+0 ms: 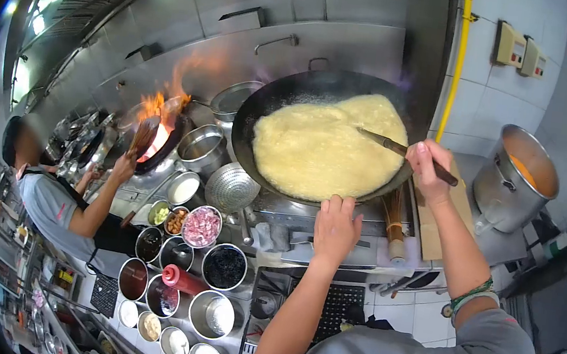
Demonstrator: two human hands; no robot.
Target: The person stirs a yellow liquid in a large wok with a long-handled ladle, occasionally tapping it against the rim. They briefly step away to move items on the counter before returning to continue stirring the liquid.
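A large black wok [243,133] stands in front of me, holding a wide, pale yellow, frothy mass [326,150] that looks like egg. My left hand [335,231] has its fingers over the near rim of the wok. In my right hand [430,172], wrapped by the fingers at the right side of the wok, is a wok utensil [393,146] with a dark wooden handle. Its metal shaft slants down into the yellow mass, and its head is hidden there. Just left of the wok lies a round perforated strainer [232,188].
Flames [163,116] rise from another wok at the left, where a co-worker [61,203] stands. Several metal pots of ingredients crowd the lower left, with a red squeeze bottle [184,281] among them. A tall steel pot [507,197] stands right; a bamboo brush [394,229] lies below the wok.
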